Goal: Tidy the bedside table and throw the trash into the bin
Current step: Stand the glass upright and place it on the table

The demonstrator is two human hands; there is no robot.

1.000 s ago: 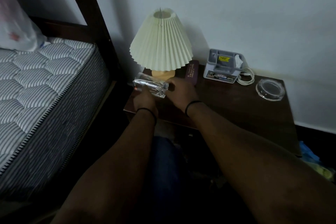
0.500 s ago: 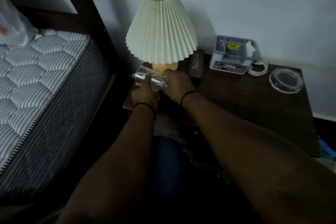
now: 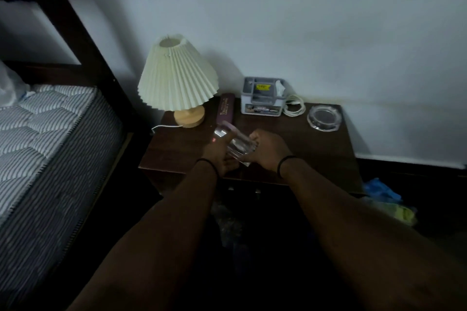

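Hands: left hand (image 3: 216,153) and right hand (image 3: 267,153) both grasp a clear glass (image 3: 236,142), tilted on its side, at frame centre above the table's (image 3: 328,156) front part.
Mattress: striped mattress (image 3: 38,149) at the left edge.
Mid table: dark purple case (image 3: 225,110) just right of the lamp (image 3: 178,81).
Far table: grey organiser box (image 3: 261,100), coiled white cable (image 3: 294,108) touching it, glass ashtray (image 3: 324,117) at right.

grey box (image 3: 261,98): yellow sticker and front label, which we cannot read | dark book (image 3: 226,110): print too blurred for us
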